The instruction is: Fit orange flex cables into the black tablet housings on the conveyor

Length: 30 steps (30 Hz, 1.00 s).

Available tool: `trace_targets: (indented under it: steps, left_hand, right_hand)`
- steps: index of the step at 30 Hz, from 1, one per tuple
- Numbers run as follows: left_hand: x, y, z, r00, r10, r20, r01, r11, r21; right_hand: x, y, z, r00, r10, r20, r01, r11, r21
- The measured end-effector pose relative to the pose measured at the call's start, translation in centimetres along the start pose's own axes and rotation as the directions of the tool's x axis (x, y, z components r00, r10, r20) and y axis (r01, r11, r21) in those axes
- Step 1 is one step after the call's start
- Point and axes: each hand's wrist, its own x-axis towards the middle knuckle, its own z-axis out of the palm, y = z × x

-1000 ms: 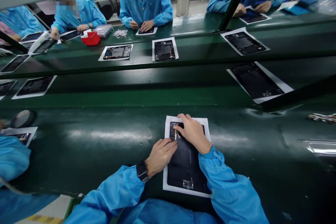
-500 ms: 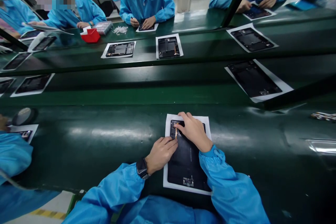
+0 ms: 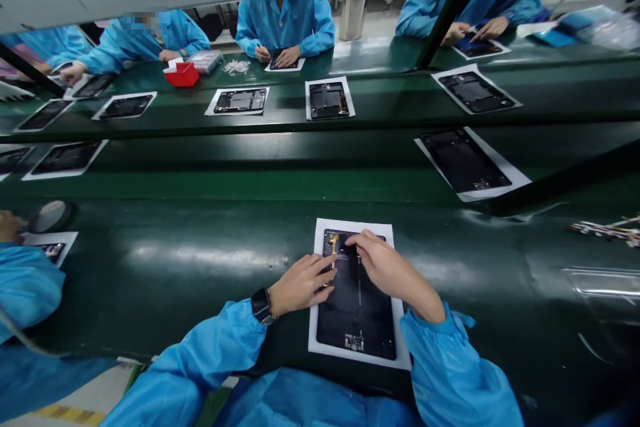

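A black tablet housing (image 3: 356, 313) lies on a white sheet (image 3: 320, 230) in front of me. A thin orange flex cable (image 3: 334, 245) runs along its upper left side. My left hand (image 3: 303, 283) rests over the housing's left edge, fingers spread, the fingertips on the lower part of the cable. Over the upper right part hovers my right hand (image 3: 383, 263), its fingers bent and slightly apart, right of the cable. I see nothing held in it. The cable's lower end is partly hidden under my left fingers.
Loose flex cables (image 3: 605, 232) lie far right. A dark post (image 3: 575, 177) slants across the right side. Beyond the bench, more tablet housings (image 3: 327, 100) lie on sheets. A co-worker's sleeve (image 3: 30, 287) and a round container (image 3: 50, 215) are at left.
My right hand has moved off the top of the cable, to the right. My left fingers have spread out along the cable. The camera view has tilted somewhat.
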Motion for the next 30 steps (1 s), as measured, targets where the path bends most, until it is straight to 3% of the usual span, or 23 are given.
trace_targets:
  steps: [5, 9, 11, 16, 20, 23, 30]
  left_hand:
    - [0.1, 0.4, -0.4, 0.995, 0.047, 0.089, -0.055, 0.994, 0.096]
    - [0.0, 0.4, -0.5, 0.987, 0.108, 0.115, -0.122, 0.986, 0.117]
    - [-0.2, 0.2, -0.3, 0.983, 0.134, 0.126, -0.15, 0.981, 0.12]
    - [-1.1, -0.4, 0.6, 0.994, 0.105, 0.022, -0.106, 0.993, 0.054]
    - [-1.6, -0.3, 0.6, 0.997, 0.077, 0.004, -0.077, 0.997, -0.008]
    - [-1.7, -0.3, 0.2, 0.996, 0.083, 0.005, -0.083, 0.995, -0.05]
    - [-2.2, -1.7, -0.2, 0.985, 0.0, -0.172, -0.024, 0.99, -0.137]
  right_hand:
    - [-3.4, -0.5, 0.3, 0.99, 0.139, 0.034, -0.143, 0.969, 0.2]
    - [-5.3, 0.2, 2.2, 0.97, 0.232, 0.071, -0.241, 0.891, 0.385]
    - [-5.9, 0.5, 3.3, 0.963, 0.266, 0.035, -0.257, 0.874, 0.412]
    - [-7.1, -0.2, 5.2, 0.955, 0.263, -0.133, -0.213, 0.928, 0.307]
    - [-7.1, -1.2, 5.8, 0.967, 0.188, -0.175, -0.158, 0.973, 0.169]
    - [-6.5, -1.6, 6.2, 0.978, 0.11, -0.179, -0.102, 0.993, 0.051]
    - [-4.4, -2.7, 6.4, 0.997, -0.027, -0.067, 0.008, 0.965, -0.263]
